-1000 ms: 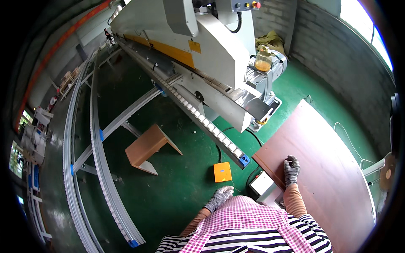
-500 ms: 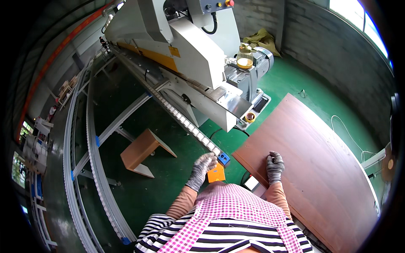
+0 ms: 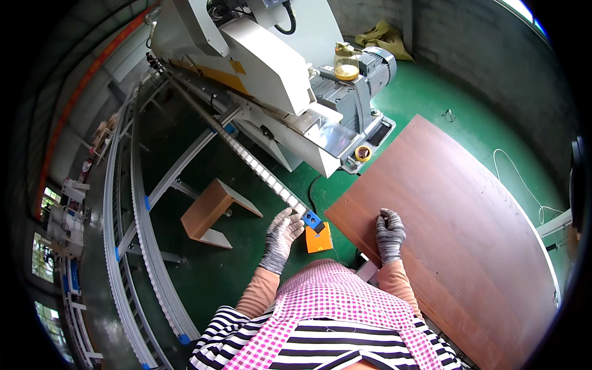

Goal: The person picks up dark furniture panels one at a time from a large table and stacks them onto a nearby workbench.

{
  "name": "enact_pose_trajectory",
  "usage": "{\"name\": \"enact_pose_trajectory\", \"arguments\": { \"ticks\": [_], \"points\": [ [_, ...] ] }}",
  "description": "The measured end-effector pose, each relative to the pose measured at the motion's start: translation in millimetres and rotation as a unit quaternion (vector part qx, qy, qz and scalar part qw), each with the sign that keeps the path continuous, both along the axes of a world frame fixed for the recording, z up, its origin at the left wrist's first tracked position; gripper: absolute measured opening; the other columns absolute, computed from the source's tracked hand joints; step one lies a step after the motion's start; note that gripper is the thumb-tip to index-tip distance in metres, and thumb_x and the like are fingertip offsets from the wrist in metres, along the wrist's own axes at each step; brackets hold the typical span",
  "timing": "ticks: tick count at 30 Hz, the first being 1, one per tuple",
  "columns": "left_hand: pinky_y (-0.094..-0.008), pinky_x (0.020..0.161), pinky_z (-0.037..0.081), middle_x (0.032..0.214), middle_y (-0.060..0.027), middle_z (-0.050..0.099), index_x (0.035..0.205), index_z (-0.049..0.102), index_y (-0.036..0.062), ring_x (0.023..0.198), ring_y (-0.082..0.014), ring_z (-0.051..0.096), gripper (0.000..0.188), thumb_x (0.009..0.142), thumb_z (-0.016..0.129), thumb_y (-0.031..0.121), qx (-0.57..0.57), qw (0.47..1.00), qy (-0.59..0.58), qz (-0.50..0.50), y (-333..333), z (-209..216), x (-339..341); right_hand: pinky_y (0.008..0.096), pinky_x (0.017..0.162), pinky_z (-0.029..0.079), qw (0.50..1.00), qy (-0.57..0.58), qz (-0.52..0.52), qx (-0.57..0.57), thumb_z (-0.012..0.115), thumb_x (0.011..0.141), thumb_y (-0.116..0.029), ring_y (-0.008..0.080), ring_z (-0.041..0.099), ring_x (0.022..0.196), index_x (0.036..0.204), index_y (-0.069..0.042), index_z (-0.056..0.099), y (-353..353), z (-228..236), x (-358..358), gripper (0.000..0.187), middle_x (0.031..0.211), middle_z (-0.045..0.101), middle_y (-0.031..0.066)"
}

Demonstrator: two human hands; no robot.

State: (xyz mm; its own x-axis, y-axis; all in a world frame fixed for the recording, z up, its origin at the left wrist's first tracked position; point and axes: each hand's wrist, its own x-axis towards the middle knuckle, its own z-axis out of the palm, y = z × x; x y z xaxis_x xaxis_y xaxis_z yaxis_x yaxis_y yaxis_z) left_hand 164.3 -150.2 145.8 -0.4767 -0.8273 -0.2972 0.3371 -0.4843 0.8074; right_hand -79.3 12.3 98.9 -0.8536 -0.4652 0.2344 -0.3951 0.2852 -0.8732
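Observation:
My left hand [image 3: 283, 235], in a grey knitted glove, has its fingers stretched out and holds nothing I can see. Its fingertips are beside the blue end cap [image 3: 312, 221] of a long rail with white rollers [image 3: 266, 176]; whether they touch it I cannot tell. My right hand [image 3: 390, 234], gloved alike, rests curled with its fingers closed on top of a large reddish-brown wood panel [image 3: 456, 228], near its left edge. The undersides of those fingers are hidden. Below the end cap is an orange square piece [image 3: 319, 238].
A long grey machine [image 3: 265, 61] stands ahead, its motor [image 3: 376, 71] and oil jar [image 3: 346, 66] beside the panel. A tape roll [image 3: 362, 153] lies on its base. On the left are a brown stool [image 3: 209, 209] and curved metal rails [image 3: 154, 259]. A white cable [image 3: 515, 179] crosses the green floor.
The view has shifted slightly. My left hand has turned and its fingers have spread more beside the rail end. My right hand stays closed on the panel.

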Motion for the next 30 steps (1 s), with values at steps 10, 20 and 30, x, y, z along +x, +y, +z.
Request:
{"name": "enact_pose_trajectory", "arguments": {
  "ticks": [10,20,30],
  "points": [
    [-0.0384,0.081,0.055,0.106,-0.0133,0.061,0.125,0.049,0.0062,0.091,-0.0241,0.063,0.034,0.092,0.049,0.016,-0.011,0.998,-0.039,0.055,-12.7,-0.7,-6.1,0.0317,0.075,0.052,0.999,0.002,-0.002,-0.04,0.064,0.08,-0.004,0.0222,0.066,0.081,0.095,-0.007,0.066,1.2,-2.4,-2.2,0.015,0.089,0.066,0.0109],
    [-0.0377,0.075,0.056,0.102,-0.0105,0.063,0.123,0.05,0.0123,0.086,-0.0228,0.064,0.03,0.093,0.048,0.016,-0.011,0.993,0.059,0.106,-116.5,7.3,-67.4,0.031,0.076,0.052,0.997,0.045,-0.006,-0.056,0.063,0.08,0.001,0.0216,0.065,0.082,0.093,-0.004,0.066,3.6,-21.4,-3.4,0.014,0.088,0.066,0.0115],
    [-0.0391,0.08,0.051,0.111,-0.01,0.055,0.125,0.045,0.0166,0.092,-0.0232,0.058,0.035,0.091,0.054,0.021,0.018,0.984,0.092,0.152,-211.5,-3.0,-83.3,0.0275,0.074,0.052,0.998,-0.024,-0.007,-0.058,0.064,0.078,0.002,0.0165,0.064,0.079,0.095,-0.003,0.065,1.9,-17.8,-0.5,0.019,0.086,0.065,0.009]
  ]
}}
